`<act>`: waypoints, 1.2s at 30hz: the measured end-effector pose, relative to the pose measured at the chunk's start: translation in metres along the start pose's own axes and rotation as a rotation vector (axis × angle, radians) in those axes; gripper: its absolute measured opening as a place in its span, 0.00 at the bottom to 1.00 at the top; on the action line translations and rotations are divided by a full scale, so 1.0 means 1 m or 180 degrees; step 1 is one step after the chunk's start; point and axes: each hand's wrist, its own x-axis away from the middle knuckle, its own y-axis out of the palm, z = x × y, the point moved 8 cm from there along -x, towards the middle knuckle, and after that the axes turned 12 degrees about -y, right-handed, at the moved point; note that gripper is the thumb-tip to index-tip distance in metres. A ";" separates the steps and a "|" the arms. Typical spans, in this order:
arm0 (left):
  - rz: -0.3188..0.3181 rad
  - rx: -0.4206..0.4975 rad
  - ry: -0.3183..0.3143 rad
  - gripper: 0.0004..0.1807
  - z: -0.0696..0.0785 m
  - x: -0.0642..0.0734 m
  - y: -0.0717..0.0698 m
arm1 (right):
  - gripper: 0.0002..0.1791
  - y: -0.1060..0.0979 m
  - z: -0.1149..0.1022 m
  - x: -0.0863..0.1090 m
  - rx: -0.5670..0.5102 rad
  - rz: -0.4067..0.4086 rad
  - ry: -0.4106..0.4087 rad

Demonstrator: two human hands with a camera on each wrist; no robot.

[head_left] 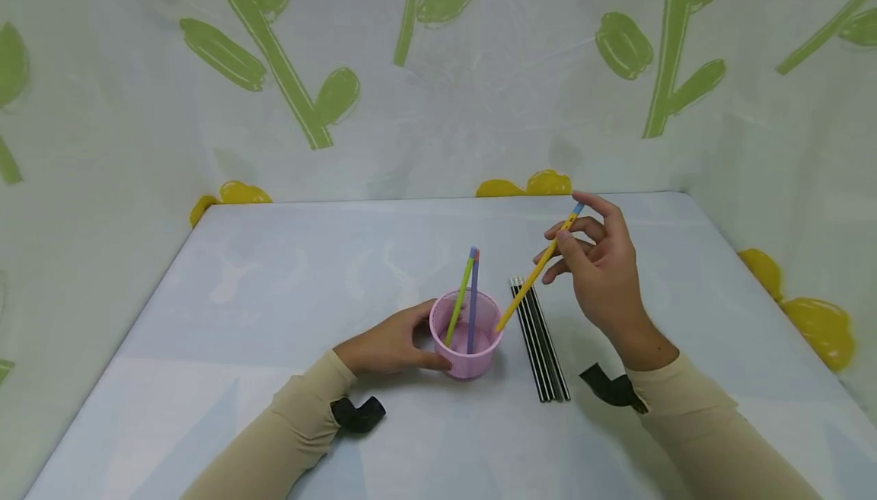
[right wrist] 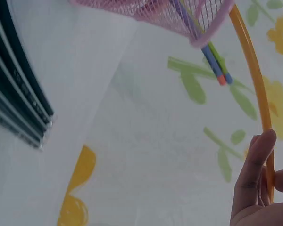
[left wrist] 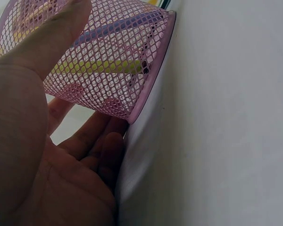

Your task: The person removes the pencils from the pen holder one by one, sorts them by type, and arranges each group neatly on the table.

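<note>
My left hand [head_left: 392, 344] grips a pink mesh pencil cup [head_left: 469, 366], thumb in front and fingers round its far side. The cup stands upright on the table. Inside lean a yellow-green pencil [head_left: 460, 298] with a blue end and a purple pencil [head_left: 473, 310] with a red end. To the right and higher, my right hand [head_left: 604, 275] pinches a yellow pencil [head_left: 534, 275] near its blue end. That pencil slants down to the cup's right rim; whether its lower tip is inside, I cannot tell. In the right wrist view it looks bent [right wrist: 254, 66].
Several dark pencils with light stripes [head_left: 540, 351] lie side by side just right of the cup. A white table [head_left: 274, 272] extends around them. Behind and at the sides hang pale walls [head_left: 493, 104] with green leaves and yellow flowers.
</note>
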 end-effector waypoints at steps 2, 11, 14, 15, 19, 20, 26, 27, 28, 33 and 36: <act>0.0010 -0.0013 0.0007 0.44 0.000 0.000 -0.001 | 0.29 -0.008 0.001 -0.003 0.0000 0.0013 0.0053; -0.0011 -0.0016 0.0000 0.45 -0.001 0.000 0.000 | 0.30 -0.035 0.014 -0.007 0.0500 -0.0282 0.0253; 0.0010 -0.0028 -0.0008 0.45 -0.001 0.000 -0.001 | 0.29 -0.045 0.027 -0.005 0.0761 -0.0493 0.0403; 0.0010 -0.0023 -0.0001 0.45 0.000 0.000 -0.001 | 0.29 -0.048 0.032 -0.004 0.0860 -0.0569 0.0467; 0.0013 -0.0023 0.0003 0.45 0.000 0.000 -0.001 | 0.30 -0.065 0.053 0.001 0.1107 -0.0793 0.0795; 0.0006 -0.0026 0.0005 0.45 0.000 0.000 0.000 | 0.30 -0.070 0.058 0.002 0.1145 -0.0822 0.0900; -0.0008 -0.0018 0.0031 0.46 0.001 0.000 0.000 | 0.32 -0.088 0.081 0.011 0.1285 -0.1049 0.1296; -0.0005 -0.0021 0.0031 0.46 0.001 -0.001 0.000 | 0.32 -0.090 0.084 0.012 0.1314 -0.1112 0.1306; 0.0002 -0.0025 0.0025 0.46 0.001 -0.001 0.000 | 0.32 -0.091 0.086 0.014 0.1340 -0.1169 0.1325; 0.0006 -0.0032 0.0008 0.46 0.000 0.000 -0.001 | 0.31 -0.099 0.100 0.021 0.1514 -0.1468 0.1456; 0.0001 -0.0006 0.0005 0.46 0.000 0.000 -0.001 | 0.30 -0.104 0.109 0.025 0.1672 -0.1627 0.1555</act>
